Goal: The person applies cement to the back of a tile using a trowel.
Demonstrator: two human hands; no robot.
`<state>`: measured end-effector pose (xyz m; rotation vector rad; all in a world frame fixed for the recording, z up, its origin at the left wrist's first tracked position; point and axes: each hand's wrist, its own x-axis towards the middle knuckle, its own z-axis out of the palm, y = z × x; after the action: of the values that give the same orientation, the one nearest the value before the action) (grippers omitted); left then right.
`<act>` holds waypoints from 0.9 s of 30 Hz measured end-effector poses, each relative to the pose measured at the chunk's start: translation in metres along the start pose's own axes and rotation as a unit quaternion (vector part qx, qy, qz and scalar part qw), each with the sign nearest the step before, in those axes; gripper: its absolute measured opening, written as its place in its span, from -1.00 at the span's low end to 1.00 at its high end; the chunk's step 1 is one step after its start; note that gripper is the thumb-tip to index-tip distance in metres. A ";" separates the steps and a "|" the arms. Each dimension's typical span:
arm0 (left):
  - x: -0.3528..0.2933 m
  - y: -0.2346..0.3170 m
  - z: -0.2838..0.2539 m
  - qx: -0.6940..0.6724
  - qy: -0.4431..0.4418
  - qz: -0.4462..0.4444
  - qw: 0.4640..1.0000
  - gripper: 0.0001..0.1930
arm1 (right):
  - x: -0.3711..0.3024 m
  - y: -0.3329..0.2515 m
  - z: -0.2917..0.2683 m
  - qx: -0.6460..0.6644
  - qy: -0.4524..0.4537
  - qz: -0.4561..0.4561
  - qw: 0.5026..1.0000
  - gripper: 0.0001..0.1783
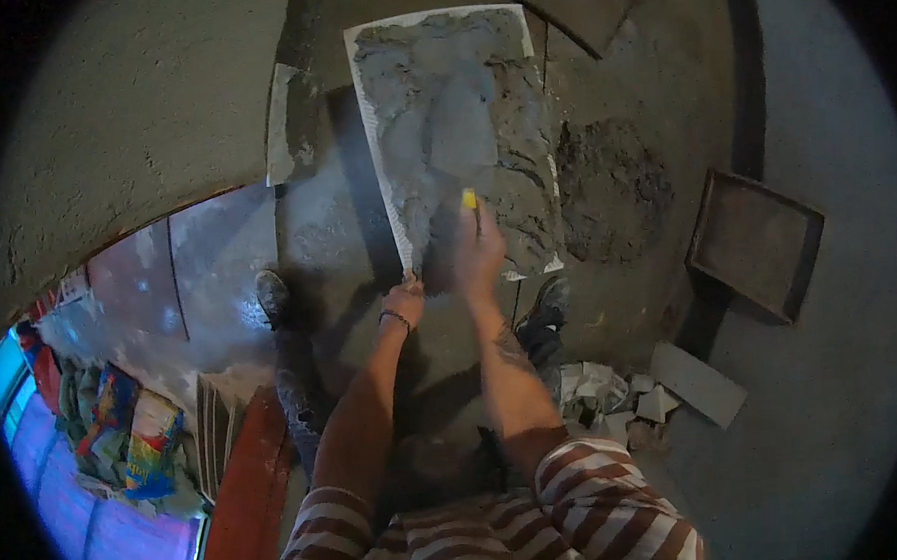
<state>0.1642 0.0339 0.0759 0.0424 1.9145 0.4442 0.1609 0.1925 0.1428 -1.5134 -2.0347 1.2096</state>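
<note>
A large rectangular panel (368,118) with a white, ridged edge is tilted in front of me, its face covered in wet grey mortar (521,107). My left hand (403,300) is closed around the panel's near left corner. Over the panel's near half, my right hand (481,247) grips a trowel (468,197) by its handle, which has a yellow end. The trowel's flat blade appears to lie against the mortar, though its outline blends into the grey.
Right of the panel, a patch of mortar (615,193) marks the floor. Farther right lies a shallow rectangular tray (757,241). Broken white pieces (593,389) and an offcut slab (700,381) lie near my right foot. Bags (153,443) and stacked boards (215,430) stand at lower left.
</note>
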 end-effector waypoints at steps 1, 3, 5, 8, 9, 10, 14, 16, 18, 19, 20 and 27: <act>0.004 -0.002 0.010 0.006 -0.008 0.003 1.000 -0.62 | 0.004 0.000 -0.011 -0.004 0.008 0.006 1.000 -0.65; 0.019 -0.027 -0.001 0.091 -0.004 0.045 0.995 -0.55 | 0.009 -0.033 -0.021 0.079 -0.037 -0.041 0.995 -0.54; 0.025 -0.041 -0.005 0.210 -0.018 0.103 0.972 -0.56 | 0.011 -0.064 -0.047 0.089 -0.058 0.000 0.994 -0.54; 0.024 -0.034 0.007 0.138 0.025 0.064 0.988 -0.62 | 0.006 -0.068 -0.083 0.047 -0.070 0.008 0.996 -0.56; 0.026 -0.036 0.007 0.168 0.009 0.073 0.983 -0.61 | 0.000 -0.065 -0.094 -0.010 -0.055 -0.012 0.998 -0.57; 0.028 -0.038 0.004 0.197 -0.008 0.080 0.977 -0.60 | -0.006 -0.057 -0.104 0.012 -0.054 -0.008 0.998 -0.58; 0.022 -0.031 -0.002 0.177 -0.017 0.045 0.983 -0.55 | -0.010 -0.035 -0.138 0.034 -0.090 0.110 0.989 -0.61; 0.008 -0.004 0.004 0.078 -0.014 0.015 0.997 -0.55 | 0.018 0.001 -0.153 -0.105 -0.095 0.035 0.989 -0.62; 0.010 -0.014 -0.001 0.062 0.006 0.010 0.998 -0.58 | 0.044 -0.004 -0.137 -0.050 -0.119 0.047 0.990 -0.64; 0.013 -0.018 -0.001 0.049 0.019 0.009 0.999 -0.60 | 0.056 -0.009 -0.129 0.002 -0.138 0.062 0.988 -0.66; 0.013 -0.021 -0.005 0.048 0.024 0.004 0.999 -0.60 | 0.062 -0.016 -0.117 0.005 -0.145 0.062 0.988 -0.66; 0.018 -0.015 0.005 0.088 -0.006 0.021 0.996 -0.54 | 0.091 -0.085 -0.057 0.264 -0.296 0.288 0.871 -0.75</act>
<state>0.1650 0.0253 0.0532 0.2004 1.9392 0.3009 0.1127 0.2925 0.2234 -1.6196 -1.3179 2.4780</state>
